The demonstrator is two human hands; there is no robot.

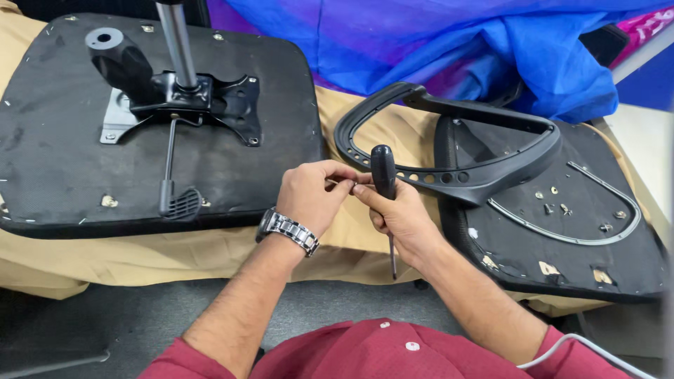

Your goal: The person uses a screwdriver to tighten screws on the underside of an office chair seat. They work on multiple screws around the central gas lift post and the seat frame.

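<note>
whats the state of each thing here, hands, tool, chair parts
left hand: fingertips pinching a small part, too small to identify
right hand: gripping the screwdriver, fingertips meeting the left hand's
screwdriver: upright, handle up, shaft pointing down
seat base: upside down, mechanism plate and gas cylinder attached
armrest frame: detached, lying on the second panel
second panel: flat, loose screws on it

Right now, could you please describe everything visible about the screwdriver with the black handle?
The screwdriver with the black rounded handle stands nearly upright with its handle at the top. Its thin metal shaft points down past the wrist and ends over the tan cloth. The handle looks like smooth plastic. The right hand has it tucked in its grip, while its fingertips meet those of the left hand around a small metal part, too small to identify. Behind the handle lies a black plastic armrest loop.
</note>
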